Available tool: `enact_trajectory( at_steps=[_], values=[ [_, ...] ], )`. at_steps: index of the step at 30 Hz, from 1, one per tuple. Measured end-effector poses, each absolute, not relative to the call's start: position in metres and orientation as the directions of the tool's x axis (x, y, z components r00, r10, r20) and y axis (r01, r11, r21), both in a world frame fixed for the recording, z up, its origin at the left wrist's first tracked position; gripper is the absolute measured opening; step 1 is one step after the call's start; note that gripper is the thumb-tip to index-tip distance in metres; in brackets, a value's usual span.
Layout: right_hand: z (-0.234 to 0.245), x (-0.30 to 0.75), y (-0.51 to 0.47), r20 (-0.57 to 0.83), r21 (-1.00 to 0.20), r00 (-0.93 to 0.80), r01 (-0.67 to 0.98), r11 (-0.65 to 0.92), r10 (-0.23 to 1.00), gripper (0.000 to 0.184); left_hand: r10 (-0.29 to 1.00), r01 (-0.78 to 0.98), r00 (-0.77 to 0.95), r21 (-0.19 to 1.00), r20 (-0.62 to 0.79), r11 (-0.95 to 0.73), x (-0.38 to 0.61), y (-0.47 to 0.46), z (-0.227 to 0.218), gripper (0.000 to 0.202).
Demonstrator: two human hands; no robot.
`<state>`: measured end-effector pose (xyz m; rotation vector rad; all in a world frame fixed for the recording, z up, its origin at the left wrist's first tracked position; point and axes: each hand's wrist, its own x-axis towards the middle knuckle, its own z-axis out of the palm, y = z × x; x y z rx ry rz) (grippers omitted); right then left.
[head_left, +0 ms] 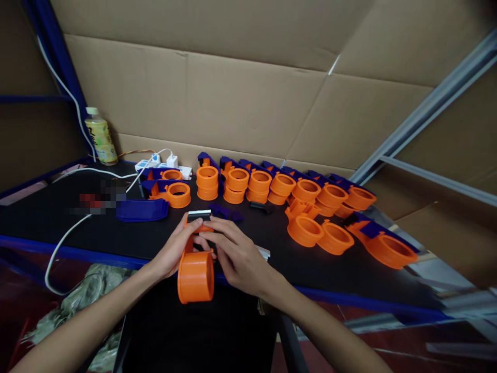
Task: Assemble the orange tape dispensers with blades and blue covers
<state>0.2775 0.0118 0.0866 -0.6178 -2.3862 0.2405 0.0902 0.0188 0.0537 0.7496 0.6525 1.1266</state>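
Note:
An orange tape dispenser [196,277] is held over the table's front edge, its round hub hanging low. Its upper end carries a black strip with a silver toothed blade [199,212]. My left hand [174,246] is closed around the dispenser's frame from the left, thumb just below the blade. From the right, my right hand [238,254] grips the same dispenser, its fingertips at the upper part beneath the blade. The fingers hide much of the middle of the frame. Beyond my hands lie dark blue pieces [227,212] and a small black piece [259,206].
Stacked orange dispensers [259,182] with blue parts line the back of the black table [155,241]. Loose orange ones [305,232] lie to the right. At left are blue plates [142,211], a power strip [185,172], white cables [62,246] and a bottle [101,137].

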Motion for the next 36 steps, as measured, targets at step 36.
enact_trajectory(
  at_steps=[36],
  values=[
    [0.101,0.287,0.088,0.323,-0.73,-0.491,0.415,0.543,0.809,0.038,0.968,-0.569,0.229,0.794,-0.1,0.217,0.088,0.024,0.058,0.031]
  ],
)
